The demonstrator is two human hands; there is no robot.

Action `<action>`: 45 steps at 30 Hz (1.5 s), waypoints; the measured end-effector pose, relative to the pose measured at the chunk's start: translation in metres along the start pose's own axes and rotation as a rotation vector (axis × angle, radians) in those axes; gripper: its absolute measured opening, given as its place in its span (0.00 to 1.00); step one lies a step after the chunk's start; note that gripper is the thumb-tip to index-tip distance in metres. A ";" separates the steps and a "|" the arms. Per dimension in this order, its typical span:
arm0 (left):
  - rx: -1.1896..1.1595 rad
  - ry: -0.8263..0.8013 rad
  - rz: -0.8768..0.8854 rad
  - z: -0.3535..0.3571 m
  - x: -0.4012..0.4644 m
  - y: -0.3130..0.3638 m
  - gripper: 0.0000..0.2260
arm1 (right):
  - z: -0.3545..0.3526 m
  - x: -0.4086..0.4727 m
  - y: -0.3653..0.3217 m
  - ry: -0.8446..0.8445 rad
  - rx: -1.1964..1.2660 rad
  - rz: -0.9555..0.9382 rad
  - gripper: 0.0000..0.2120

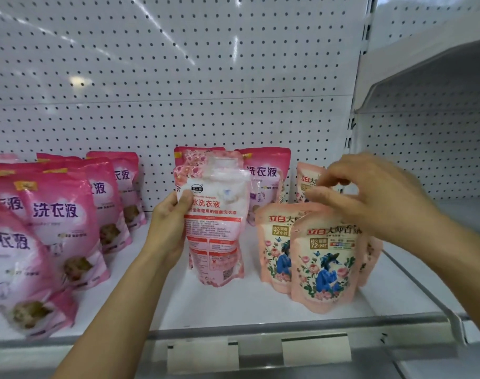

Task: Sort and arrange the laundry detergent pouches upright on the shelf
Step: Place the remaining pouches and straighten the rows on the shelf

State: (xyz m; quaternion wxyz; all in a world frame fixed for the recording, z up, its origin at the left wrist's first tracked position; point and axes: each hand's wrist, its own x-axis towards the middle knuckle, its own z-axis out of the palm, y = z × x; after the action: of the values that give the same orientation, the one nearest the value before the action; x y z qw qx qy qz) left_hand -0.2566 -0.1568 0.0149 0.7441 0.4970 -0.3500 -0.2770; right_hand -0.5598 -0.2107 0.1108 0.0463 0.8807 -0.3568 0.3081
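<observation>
White shelf [233,305] with pegboard back. Standing on it: magenta pouches [58,231] at left, a pale pink pouch [217,228] at centre, peach floral pouches [326,263] at right.

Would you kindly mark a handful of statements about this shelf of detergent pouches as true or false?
1. The left hand grips the pale pink and white spouted pouch by its left edge. True.
2. That pouch lies flat on the white metal shelf. False: it stands upright.
3. The right hand is above the peach floral pouches, fingers at their tops. True.
4. The magenta pouches with purple lettering are grouped on the right side of the shelf. False: most stand on the left, with one behind the held pouch.
5. The panel behind the shelf is solid wood. False: it is white perforated pegboard.
</observation>
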 end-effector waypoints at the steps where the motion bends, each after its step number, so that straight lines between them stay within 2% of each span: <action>1: -0.028 -0.020 -0.033 -0.002 0.002 0.002 0.11 | 0.000 0.007 -0.005 0.034 -0.004 -0.040 0.22; 4: -0.092 -0.114 -0.136 -0.005 0.009 0.009 0.14 | 0.005 0.034 -0.017 0.024 0.029 -0.181 0.10; 5: -0.110 -0.155 -0.164 -0.005 0.011 0.011 0.14 | 0.008 0.044 -0.024 -0.018 0.045 -0.241 0.13; 8: -0.190 -0.278 -0.247 0.000 0.013 0.018 0.16 | 0.022 0.071 -0.048 -0.211 0.022 -0.429 0.33; 9: -0.193 -0.314 -0.271 0.002 0.015 0.020 0.16 | 0.027 0.079 -0.057 -0.264 0.011 -0.500 0.35; 10: -0.150 -0.346 -0.282 0.003 0.016 0.021 0.16 | 0.033 0.087 -0.065 -0.306 0.015 -0.560 0.33; 12: 0.113 -0.363 -0.244 0.005 0.018 0.024 0.17 | 0.042 0.101 -0.077 -0.380 0.059 -0.598 0.20; 14: 0.395 -0.329 -0.160 -0.001 0.019 0.026 0.18 | 0.046 0.112 -0.083 -0.428 0.124 -0.553 0.10; 15: 0.425 -0.303 -0.131 -0.006 0.019 0.025 0.19 | 0.049 0.117 -0.085 -0.438 0.135 -0.522 0.04; 16: 0.384 -0.287 -0.119 -0.012 0.018 0.025 0.20 | 0.052 0.121 -0.087 -0.423 0.124 -0.506 0.02; 19: 0.209 -0.280 -0.144 -0.028 0.012 0.026 0.23 | 0.063 0.132 -0.089 -0.357 0.120 -0.480 0.12; 22: 0.184 -0.279 -0.153 -0.038 0.007 0.025 0.29 | 0.072 0.137 -0.091 -0.348 0.115 -0.442 0.16; 25: 0.198 -0.298 -0.156 -0.041 0.004 0.020 0.30 | 0.078 0.141 -0.090 -0.385 0.206 -0.395 0.17; 28: 0.237 -0.310 -0.121 -0.040 0.000 0.018 0.25 | 0.079 0.143 -0.088 -0.411 0.278 -0.344 0.17; 32: 0.324 -0.277 -0.069 -0.039 -0.004 0.018 0.18 | 0.076 0.140 -0.081 -0.552 0.144 -0.281 0.09; 35: 0.398 -0.204 -0.006 -0.037 0.000 0.019 0.14 | 0.073 0.138 -0.075 -0.596 0.136 -0.255 0.10; 39: 0.388 0.031 0.085 -0.030 0.023 0.030 0.09 | 0.066 0.136 -0.064 -0.579 0.158 -0.170 0.08; 42: 0.381 0.081 0.137 -0.023 0.045 0.044 0.13 | 0.065 0.133 -0.057 -0.537 0.187 -0.102 0.04; 45: 0.402 0.087 0.193 -0.015 0.066 0.052 0.17 | 0.057 0.134 -0.053 -0.425 0.224 -0.088 0.10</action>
State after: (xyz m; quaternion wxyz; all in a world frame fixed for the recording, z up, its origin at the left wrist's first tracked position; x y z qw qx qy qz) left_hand -0.2018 -0.1804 0.0759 0.6675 0.6109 -0.4120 -0.1075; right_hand -0.4209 -0.2692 0.1494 -0.1145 0.9401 -0.2832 0.1513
